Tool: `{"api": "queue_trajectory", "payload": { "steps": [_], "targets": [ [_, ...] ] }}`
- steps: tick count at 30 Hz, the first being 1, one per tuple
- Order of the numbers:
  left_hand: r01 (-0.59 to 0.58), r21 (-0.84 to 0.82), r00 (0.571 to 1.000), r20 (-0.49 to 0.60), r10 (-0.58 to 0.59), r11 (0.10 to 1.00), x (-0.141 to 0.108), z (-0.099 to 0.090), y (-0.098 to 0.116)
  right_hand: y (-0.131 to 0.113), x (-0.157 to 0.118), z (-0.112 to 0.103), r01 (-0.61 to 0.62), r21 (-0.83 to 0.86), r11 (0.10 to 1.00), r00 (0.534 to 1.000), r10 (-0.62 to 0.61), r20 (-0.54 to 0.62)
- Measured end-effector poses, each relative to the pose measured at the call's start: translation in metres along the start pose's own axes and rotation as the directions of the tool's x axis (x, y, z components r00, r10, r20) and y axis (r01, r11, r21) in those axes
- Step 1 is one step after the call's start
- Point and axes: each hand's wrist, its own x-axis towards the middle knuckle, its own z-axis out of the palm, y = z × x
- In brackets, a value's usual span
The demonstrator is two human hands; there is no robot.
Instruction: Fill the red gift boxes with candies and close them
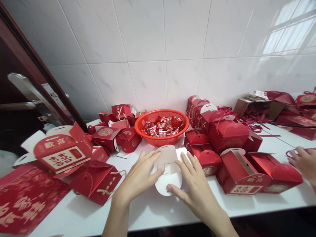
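Resting on an unfolded box, both hands at the front middle of the white desk. Pale inner faces up, a rounded flap toward the wearer; no contents visible within. Left hand on its left side, thumb over the inside; right hand on the opposite side, fingers spread, thumb on the rounded flap. Grip of each looks loose; cannot tell whether either pinches the card.

Just behind: orange-red basket, perforated, holding a heap of wrapped sweets, mostly red wrappers.

Right: red boxes in a row reaching back to the wall; at the front, a box with a gold-lettered label, a gap along its top, contents hidden. Farther back, a brown carton with dark red ribbons bunched at it. Right edge: another person's hand.

Left: a red box with a cord handle, tilted, contents hidden; beside it, a large red bag with gold characters, lying flat.
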Motion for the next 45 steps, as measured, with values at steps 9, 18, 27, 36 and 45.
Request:
{"api": "queue_trajectory", "payload": {
  "steps": [9,18,27,36,45],
  "targets": [
    [0.070,-0.116,0.997,0.045,-0.066,0.991,0.024,-0.018,-0.012,0.007,-0.001,0.028,-0.042,0.182,0.982,0.999,0.043,0.002],
    [-0.089,-0.072,0.996,-0.022,0.088,0.993,0.128,-0.059,-0.005,0.005,-0.004,0.055,0.003,0.250,0.968,0.969,0.058,-0.239],
    [-0.085,0.139,0.962,0.271,0.045,0.987,0.247,-0.015,-0.019,0.008,-0.004,0.064,0.056,0.202,0.978,0.942,0.015,-0.334],
    [-0.028,0.054,0.964,0.267,0.012,0.998,0.263,-0.001,-0.037,0.010,-0.010,0.083,0.030,0.256,0.966,0.953,0.050,-0.299],
    [0.058,-0.563,0.998,0.059,-0.030,0.825,0.250,-0.023,-0.034,0.008,-0.007,0.068,0.026,0.264,0.964,0.962,0.047,-0.267]
  ]
}}
